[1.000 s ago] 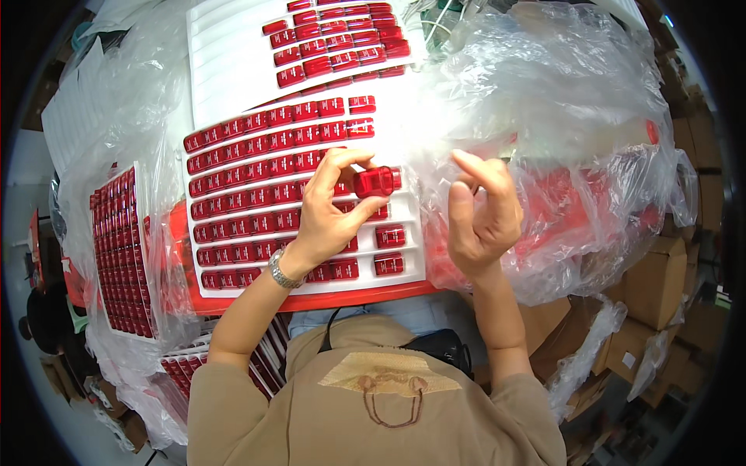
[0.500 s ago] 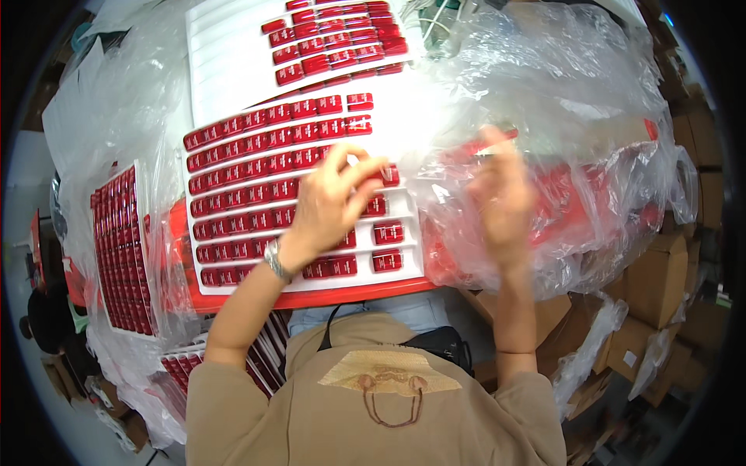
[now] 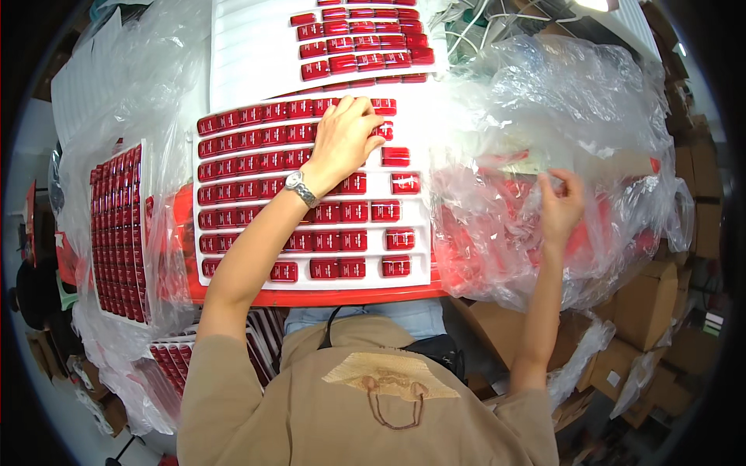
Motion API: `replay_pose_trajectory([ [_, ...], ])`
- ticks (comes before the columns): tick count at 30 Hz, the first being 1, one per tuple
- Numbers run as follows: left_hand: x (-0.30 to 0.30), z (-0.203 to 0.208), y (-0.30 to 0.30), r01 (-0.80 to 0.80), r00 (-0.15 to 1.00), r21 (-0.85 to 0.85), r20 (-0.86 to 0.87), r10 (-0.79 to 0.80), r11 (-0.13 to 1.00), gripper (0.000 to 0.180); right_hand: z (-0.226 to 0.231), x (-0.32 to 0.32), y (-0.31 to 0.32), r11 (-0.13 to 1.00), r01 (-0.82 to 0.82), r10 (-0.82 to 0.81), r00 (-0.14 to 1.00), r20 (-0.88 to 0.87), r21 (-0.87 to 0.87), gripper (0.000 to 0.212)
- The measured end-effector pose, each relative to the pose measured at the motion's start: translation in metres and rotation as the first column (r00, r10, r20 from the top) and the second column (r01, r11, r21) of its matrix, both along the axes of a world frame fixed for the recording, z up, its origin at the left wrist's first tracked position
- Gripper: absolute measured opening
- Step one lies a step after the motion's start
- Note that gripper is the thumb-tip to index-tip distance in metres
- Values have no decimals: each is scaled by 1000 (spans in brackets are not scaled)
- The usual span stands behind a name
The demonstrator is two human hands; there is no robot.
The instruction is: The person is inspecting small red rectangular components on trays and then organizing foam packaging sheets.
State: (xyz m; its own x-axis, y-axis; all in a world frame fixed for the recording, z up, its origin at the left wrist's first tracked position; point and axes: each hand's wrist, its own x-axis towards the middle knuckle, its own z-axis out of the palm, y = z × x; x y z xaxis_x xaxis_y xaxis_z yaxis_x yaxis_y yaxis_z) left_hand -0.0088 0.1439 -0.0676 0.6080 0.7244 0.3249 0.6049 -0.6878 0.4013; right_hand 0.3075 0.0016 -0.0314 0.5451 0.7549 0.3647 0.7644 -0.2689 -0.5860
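A white ribbed tray [image 3: 420,233] on the table holds rows of small glossy red rectangular pieces [image 3: 395,266] with pale print. Over the upper rows, toward their right end, is my left hand [image 3: 342,140], a metal-band watch on its wrist. Its thumb and fingers close on a red piece [image 3: 382,130] in the second row; the hand hides some neighbours. Gaps separate several right-end pieces from the rest of their rows. To the right, my right hand [image 3: 562,208] hovers over a clear plastic bag [image 3: 497,225] with red contents. Its fingers are bent but apart, and nothing shows between them.
Behind stands another white tray [image 3: 249,54], partly filled with red pieces. A filled tray [image 3: 120,241] leans at the left amid plastic sheeting, and more lie below the red table edge [image 3: 350,297]. Cardboard boxes [image 3: 649,307] are stacked at the right; pale cables [image 3: 470,31] lie at the back.
My left hand has moved up the tray to the second row and closed on a piece. My right hand has swung to the right and lower. The whole view has shifted slightly.
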Motion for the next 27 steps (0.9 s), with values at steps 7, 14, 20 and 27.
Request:
replay_pose_trajectory([
  [7, 6, 19, -34, 350, 799, -445, 602, -14, 824, 25, 47, -115, 17, 769, -270, 622, 528, -579, 580, 17],
  [14, -2, 30, -50, 611, 607, -599, 774, 179, 518, 27, 37, -114, 20, 537, -843, 844, 537, -3, 40, 14],
  [20, 12, 13, 2, 47, 999, 9, -27, -47, 999, 23, 30, 54, 23, 979, 82, -67, 994, -89, 187, 34],
  [27, 103, 38, 20, -20, 916, 100, 400, -22, 995, 66, -20, 17, -36, 790, -279, 502, 805, 316, -546, 48],
])
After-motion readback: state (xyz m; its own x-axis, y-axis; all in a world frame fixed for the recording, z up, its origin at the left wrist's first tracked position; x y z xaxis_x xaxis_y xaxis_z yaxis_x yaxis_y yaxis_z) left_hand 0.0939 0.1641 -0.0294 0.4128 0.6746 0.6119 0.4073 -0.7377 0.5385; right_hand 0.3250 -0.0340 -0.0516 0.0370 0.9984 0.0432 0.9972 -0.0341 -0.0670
